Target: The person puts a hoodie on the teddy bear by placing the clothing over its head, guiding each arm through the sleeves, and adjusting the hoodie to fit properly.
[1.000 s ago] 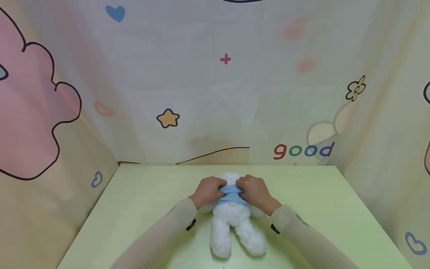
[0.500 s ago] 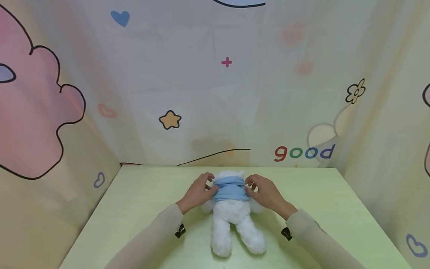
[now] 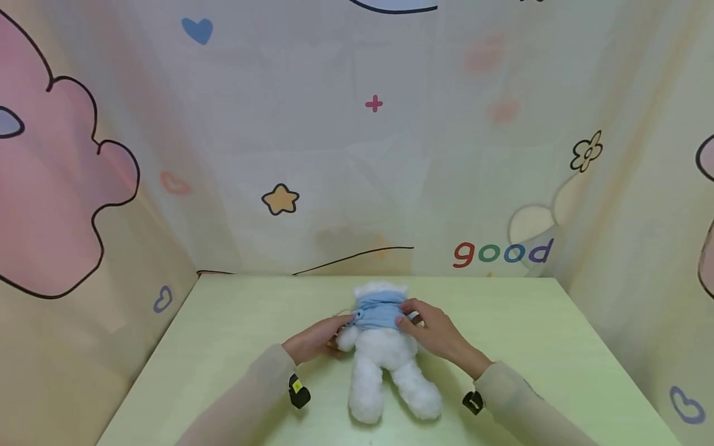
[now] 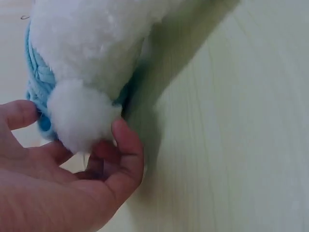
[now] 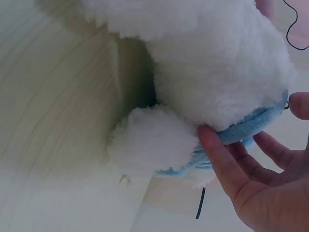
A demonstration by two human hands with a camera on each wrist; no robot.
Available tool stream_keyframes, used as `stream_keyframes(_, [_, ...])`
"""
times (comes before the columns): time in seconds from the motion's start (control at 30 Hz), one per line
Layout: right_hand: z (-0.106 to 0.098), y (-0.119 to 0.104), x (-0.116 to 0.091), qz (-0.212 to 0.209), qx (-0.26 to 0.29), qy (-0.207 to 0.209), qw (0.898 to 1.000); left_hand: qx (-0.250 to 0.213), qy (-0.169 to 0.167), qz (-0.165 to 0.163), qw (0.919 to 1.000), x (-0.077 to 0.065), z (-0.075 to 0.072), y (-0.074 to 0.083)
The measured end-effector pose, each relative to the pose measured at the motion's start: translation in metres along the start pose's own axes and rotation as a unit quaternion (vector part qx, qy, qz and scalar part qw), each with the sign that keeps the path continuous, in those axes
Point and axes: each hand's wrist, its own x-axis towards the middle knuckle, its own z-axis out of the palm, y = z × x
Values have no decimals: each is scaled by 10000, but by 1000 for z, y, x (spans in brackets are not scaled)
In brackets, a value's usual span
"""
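1 white plush toy [image 3: 385, 347] lies on the pale green tabletop [image 3: 240, 359], approx. mid, nr the far edge, legs [image 3: 367, 396] toward the camera. Blue garment [image 3: 382, 310] is bunched round its upper body, reaching up to the head [image 3: 379, 287]; face not visible.

L hand [image 3: 312, 339] is at 1 side: grip closed in on the stubby white arm [image 4: 79, 116], fingers curled round it, thumb touching the garment edge.

R hand [image 3: 437, 331] is at the opp. side: grip fairly wide, fingers slightly bent, w/ fingertips [image 5: 207, 135] touching fur & garment; thumb at the garment edge, can't tell how firmly it presses. The toy's other arm [image 5: 154, 140] is just beside these fingers.

Beige sleeves [image 3: 240, 393], w/ a black wrist device [image 3: 299, 393] under each cuff.

Behind: pale backdrop [image 3: 334, 124] w/ orange star [image 3: 281, 199], blue heart [image 3: 198, 30] & "good" lettering [image 3: 503, 252] in 4 colours.
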Motion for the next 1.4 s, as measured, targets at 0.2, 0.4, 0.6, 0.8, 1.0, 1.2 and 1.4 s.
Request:
stream_keyframes(0.2, [3, 3, 7, 651, 783, -182, 9946, -1078, -286, 494, 9925, 1, 5, 6])
stream_keyframes(0.4, [3, 7, 12, 1206, 1649, -371, 9782, -1980, 16, 668, 9779, -3, 6, 17])
stream_keyframes(0.6, [6, 8, 16, 1556, 2563, -746, 9511, -1823, 541, 881, 9778, -13, 6, 32])
stream_keyframes(0.8, [10, 14, 18, 1786, 2696, -896, 9420, -830, 634, 956, 9899, -13, 8, 39])
stream_keyframes(1.0, [12, 20, 22, 1812, 2257, -710, 9546, -74, 905, 1046, 9904, 3, 13, 26])
stream_keyframes(1.2, [4, 14, 24, 1517, 1348, 115, 9791, -376, 798, 690, 9937, 10, 24, 13])
stream_keyframes(1.4, [-5, 9, 26, 1556, 1471, -32, 9768, -786, 459, 317, 9953, 17, 30, 8])
